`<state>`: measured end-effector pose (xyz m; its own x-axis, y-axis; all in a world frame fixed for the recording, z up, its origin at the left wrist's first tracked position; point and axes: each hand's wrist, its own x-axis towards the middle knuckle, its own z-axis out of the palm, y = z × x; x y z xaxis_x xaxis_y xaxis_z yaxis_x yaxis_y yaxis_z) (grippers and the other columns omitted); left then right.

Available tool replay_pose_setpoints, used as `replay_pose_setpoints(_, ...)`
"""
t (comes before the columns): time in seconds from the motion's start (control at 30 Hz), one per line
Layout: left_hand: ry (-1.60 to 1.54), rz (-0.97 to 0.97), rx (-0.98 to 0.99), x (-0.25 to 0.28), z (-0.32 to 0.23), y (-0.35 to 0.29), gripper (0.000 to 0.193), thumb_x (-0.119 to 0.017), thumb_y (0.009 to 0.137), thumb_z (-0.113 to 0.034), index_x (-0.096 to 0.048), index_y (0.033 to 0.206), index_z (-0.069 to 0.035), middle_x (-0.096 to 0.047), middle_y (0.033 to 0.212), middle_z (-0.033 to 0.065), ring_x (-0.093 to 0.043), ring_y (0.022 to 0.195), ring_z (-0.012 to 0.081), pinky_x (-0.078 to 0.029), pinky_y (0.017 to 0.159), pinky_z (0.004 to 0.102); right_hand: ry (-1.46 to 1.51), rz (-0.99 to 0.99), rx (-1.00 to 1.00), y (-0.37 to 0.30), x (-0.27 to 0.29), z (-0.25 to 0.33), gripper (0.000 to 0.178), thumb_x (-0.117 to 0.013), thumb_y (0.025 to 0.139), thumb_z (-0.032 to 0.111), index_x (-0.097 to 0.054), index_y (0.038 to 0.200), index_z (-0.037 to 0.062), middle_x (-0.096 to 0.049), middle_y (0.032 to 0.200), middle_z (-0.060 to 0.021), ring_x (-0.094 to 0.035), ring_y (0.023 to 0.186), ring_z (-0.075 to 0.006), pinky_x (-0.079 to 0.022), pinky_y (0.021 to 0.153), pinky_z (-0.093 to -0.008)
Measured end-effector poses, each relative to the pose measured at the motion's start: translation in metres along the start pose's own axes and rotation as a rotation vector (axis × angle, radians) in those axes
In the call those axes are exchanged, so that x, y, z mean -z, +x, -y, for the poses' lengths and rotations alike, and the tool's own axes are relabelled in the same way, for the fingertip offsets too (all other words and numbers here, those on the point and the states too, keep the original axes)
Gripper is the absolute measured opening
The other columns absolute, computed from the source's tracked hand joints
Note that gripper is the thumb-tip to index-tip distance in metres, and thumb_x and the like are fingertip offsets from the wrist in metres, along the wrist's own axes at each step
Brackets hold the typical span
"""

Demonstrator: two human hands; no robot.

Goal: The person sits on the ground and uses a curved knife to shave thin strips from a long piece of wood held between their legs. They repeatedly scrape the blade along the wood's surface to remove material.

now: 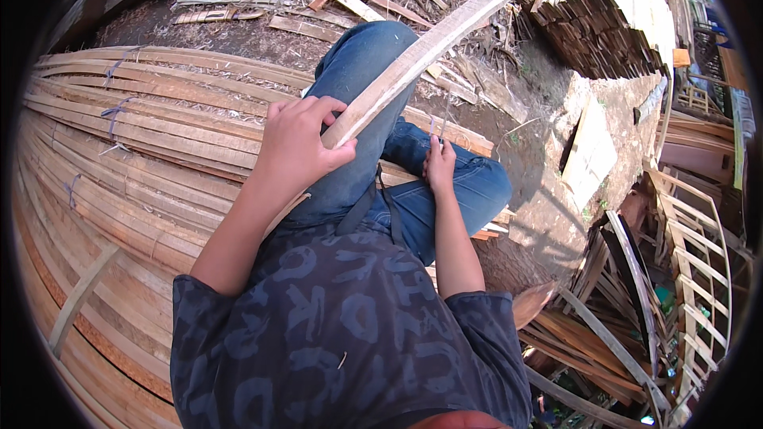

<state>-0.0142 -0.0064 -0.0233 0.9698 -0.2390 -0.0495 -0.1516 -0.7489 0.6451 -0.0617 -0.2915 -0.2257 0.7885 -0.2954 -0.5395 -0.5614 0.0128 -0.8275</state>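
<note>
My left hand (302,139) is closed round the near end of a long, pale wooden strip (437,44). The strip slants up and to the right across my raised knee, its far end high over the ground. My right hand (439,163) rests above my other thigh, with its fingers wrapped round a small knife (444,123). Its thin blade points away from me, and the handle is mostly hidden in my fist. The blade and the strip are apart.
Long wooden strips tied in bundles (159,131) lie along my left and beneath me. Shavings and offcuts (318,0) cover the ground ahead. A tall stack of boards (604,24) stands far right. Nearer on the right are a slatted wooden frame (693,270) and leaning scraps (596,342).
</note>
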Motion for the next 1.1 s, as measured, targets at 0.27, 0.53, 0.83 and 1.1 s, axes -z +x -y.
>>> replay_pose_setpoints(0.27, 0.024, 0.100, -0.007, 0.006, 0.011, -0.003, 0.019, -0.065, 0.078, -0.019, -0.060, 0.088, -0.004, -0.061, 0.080, 0.0155, -0.060, 0.076, 0.0359, -0.046, 0.074, 0.0457, -0.024, 0.017, 0.008, -0.003, -0.001, 0.003, 0.028, -0.052, 0.101, 0.030, -0.050, 0.085, 0.0072, -0.043, 0.056, 0.0026, -0.043, 0.039, -0.0078, -0.035, 0.032, -0.0253)
replay_pose_setpoints(0.53, 0.218, 0.323, 0.163, 0.033, 0.006, -0.015, 0.029, -0.071, 0.075, -0.018, -0.057, 0.096, -0.005, -0.057, 0.085, 0.0152, -0.061, 0.083, 0.0353, -0.050, 0.073, 0.0442, -0.058, 0.031, 0.046, -0.002, 0.000, 0.001, 0.028, -0.049, 0.102, 0.031, -0.048, 0.086, 0.0088, -0.045, 0.058, 0.0009, -0.043, 0.039, -0.0080, -0.035, 0.033, -0.0243)
replay_pose_setpoints(0.83, 0.124, 0.181, 0.008, -0.005, 0.016, -0.022, 0.044, -0.066, 0.072, -0.009, -0.045, 0.109, 0.000, -0.051, 0.101, 0.0203, -0.055, 0.092, 0.0412, -0.045, 0.078, 0.0479, 0.031, 0.025, 0.395, -0.053, -0.002, 0.059, 0.025, -0.044, 0.104, 0.025, -0.053, 0.094, 0.0041, -0.043, 0.061, 0.0032, -0.038, 0.048, -0.0043, -0.031, 0.042, -0.0207)
replay_pose_setpoints(1.1, 0.168, 0.218, -0.055, -0.015, 0.018, -0.015, 0.045, -0.069, 0.071, -0.012, -0.044, 0.106, -0.001, -0.052, 0.094, 0.0189, -0.057, 0.088, 0.0391, -0.046, 0.078, 0.0471, -0.642, 0.125, 0.746, -0.079, -0.012, 0.148, 0.014, -0.063, 0.091, 0.012, -0.059, 0.096, 0.0003, -0.053, 0.060, -0.0116, -0.054, 0.049, -0.0247, -0.042, 0.049, -0.0348)
